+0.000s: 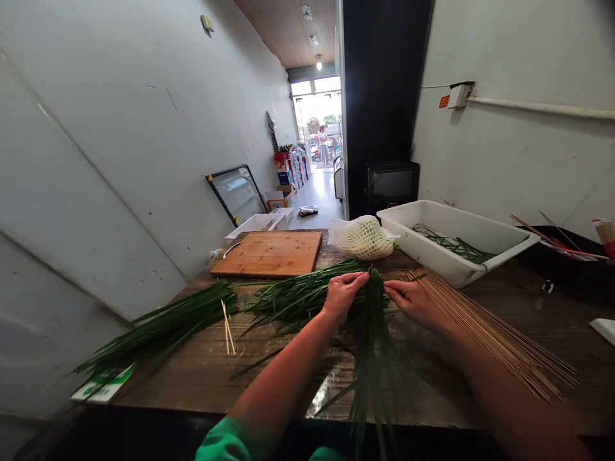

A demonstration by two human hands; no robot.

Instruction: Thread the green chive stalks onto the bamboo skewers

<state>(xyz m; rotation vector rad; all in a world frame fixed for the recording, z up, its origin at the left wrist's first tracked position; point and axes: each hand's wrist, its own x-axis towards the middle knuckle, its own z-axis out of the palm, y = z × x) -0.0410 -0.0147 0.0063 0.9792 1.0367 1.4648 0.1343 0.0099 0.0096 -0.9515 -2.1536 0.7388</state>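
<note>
My left hand (340, 296) is closed in a pinch at the top of a hanging bunch of garlic chives (372, 339). The long green leaves fall from there past the table's front edge. At the right of the bunch's top, my right hand (410, 298) is pinched closed too; what lies between its fingertips is too small to make out. Behind my left hand lies a loose heap of garlic chives (293, 294). Close to my right forearm, many thin bamboo skewers (490, 326) are spread over the wooden table (192, 384).
Another chive pile (163, 326) lies at the left, with several short sticks (227, 330) beside it. Farther back are a cutting board (271, 253), a net-wrapped bundle (362, 238) and a white tub (456, 259) with some chives. A black container (552, 256) stands at the right.
</note>
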